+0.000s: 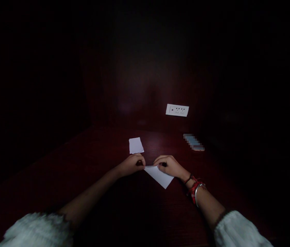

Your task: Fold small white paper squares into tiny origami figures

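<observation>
Left hand (134, 164) pinching the white paper sheet (162, 176) at its ten o'clock corner, right hand (170, 165) gripping its twelve o'clock edge between thumb and fingers! It's over my dark red tabletop (93, 152): paper stack (136, 145) at eleven from the sheet, smartphone (193, 142) between one and two, wall socket (177, 110) just past twelve!

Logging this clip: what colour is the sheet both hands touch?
White; the sheet shows best in the head view.
</observation>
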A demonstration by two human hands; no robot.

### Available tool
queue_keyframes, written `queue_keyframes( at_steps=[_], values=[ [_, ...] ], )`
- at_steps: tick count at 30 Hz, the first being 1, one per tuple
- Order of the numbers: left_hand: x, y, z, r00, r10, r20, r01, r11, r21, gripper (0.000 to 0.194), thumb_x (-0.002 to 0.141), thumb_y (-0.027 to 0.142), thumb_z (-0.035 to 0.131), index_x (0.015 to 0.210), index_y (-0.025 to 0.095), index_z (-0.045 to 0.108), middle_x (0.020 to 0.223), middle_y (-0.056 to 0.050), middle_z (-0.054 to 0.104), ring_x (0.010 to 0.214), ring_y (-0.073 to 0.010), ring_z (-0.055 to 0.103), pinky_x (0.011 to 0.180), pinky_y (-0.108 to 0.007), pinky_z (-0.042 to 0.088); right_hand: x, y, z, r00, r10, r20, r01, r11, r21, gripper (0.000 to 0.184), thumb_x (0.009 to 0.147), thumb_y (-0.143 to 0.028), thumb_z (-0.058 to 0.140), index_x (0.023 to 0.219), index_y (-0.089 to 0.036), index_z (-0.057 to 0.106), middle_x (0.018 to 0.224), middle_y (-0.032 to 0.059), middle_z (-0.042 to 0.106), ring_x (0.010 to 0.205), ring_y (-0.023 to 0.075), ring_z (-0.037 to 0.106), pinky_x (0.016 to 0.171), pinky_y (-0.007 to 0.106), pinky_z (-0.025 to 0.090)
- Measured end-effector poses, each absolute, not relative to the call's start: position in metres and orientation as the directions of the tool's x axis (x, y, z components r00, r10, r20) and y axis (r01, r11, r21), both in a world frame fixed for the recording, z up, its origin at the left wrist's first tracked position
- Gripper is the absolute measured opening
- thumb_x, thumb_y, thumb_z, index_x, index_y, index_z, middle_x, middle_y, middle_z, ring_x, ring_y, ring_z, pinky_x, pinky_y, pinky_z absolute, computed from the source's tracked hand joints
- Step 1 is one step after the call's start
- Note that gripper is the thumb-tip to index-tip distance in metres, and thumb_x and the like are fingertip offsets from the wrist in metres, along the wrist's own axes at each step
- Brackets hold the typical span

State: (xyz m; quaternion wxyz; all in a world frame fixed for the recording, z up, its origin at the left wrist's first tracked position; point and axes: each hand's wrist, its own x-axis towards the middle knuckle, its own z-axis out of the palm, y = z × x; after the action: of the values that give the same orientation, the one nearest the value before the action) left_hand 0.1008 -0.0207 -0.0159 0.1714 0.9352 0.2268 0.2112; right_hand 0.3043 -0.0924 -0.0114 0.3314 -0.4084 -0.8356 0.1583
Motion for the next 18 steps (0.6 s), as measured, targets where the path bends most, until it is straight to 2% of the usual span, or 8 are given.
queue_keyframes(
  at_steps=[4, 8, 13, 18],
  values=[
    [0.103, -0.023, -0.016, 0.784, 0.515, 0.345, 0.367, -0.834, 0.412, 0.006, 0.073, 0.021, 0.047, 0.071, 0.017, 0.051, 0.074, 0.001, 0.050, 0.071, -0.0124, 0.047, 0.064, -0.022, 0.034, 0.303, -0.094, -0.008, -0.453, 0.818, 0.355, 0.525, 0.567, -0.635, 0.020, 0.069, -0.015, 0.049, 0.084, -0.017, 0.062, 0.091, 0.0033, 0.057, 0.073, 0.0105, 0.052, 0.066, 0.022, 0.040],
    [0.103, -0.028, -0.009, 0.752, 0.549, 0.366, 0.379, -0.813, 0.442, 0.010, 0.079, 0.022, 0.036, 0.079, 0.018, 0.046, 0.070, 0.002, 0.050, 0.064, -0.0112, 0.048, 0.060, -0.022, 0.035, 0.301, -0.093, -0.006, -0.412, 0.877, 0.248, 0.387, 0.415, -0.824, 0.021, 0.070, -0.029, 0.051, 0.082, -0.014, 0.059, 0.086, 0.0034, 0.057, 0.073, 0.0112, 0.051, 0.065, 0.023, 0.039],
    [0.103, -0.034, 0.001, 0.686, 0.589, 0.427, 0.239, -0.737, 0.633, 0.009, 0.080, 0.023, 0.036, 0.080, 0.018, 0.042, 0.063, 0.003, 0.050, 0.059, -0.0098, 0.051, 0.057, -0.021, 0.038, 0.298, -0.091, -0.007, -0.249, 0.954, 0.168, 0.238, 0.229, -0.944, 0.025, 0.070, -0.038, 0.049, 0.072, -0.014, 0.051, 0.061, -0.0028, 0.050, 0.054, 0.0064, 0.044, 0.050, 0.017, 0.033],
    [0.103, -0.031, -0.002, 0.664, 0.624, 0.412, 0.090, -0.614, 0.784, 0.006, 0.075, 0.020, 0.043, 0.080, 0.016, 0.044, 0.065, 0.002, 0.053, 0.062, -0.0102, 0.053, 0.056, -0.021, 0.040, 0.294, -0.093, -0.010, -0.260, 0.961, 0.089, 0.086, 0.115, -0.990, 0.031, 0.060, -0.032, 0.061, 0.080, -0.016, 0.044, 0.066, -0.0019, 0.054, 0.054, 0.0081, 0.048, 0.049, 0.018, 0.035]
  ],
)
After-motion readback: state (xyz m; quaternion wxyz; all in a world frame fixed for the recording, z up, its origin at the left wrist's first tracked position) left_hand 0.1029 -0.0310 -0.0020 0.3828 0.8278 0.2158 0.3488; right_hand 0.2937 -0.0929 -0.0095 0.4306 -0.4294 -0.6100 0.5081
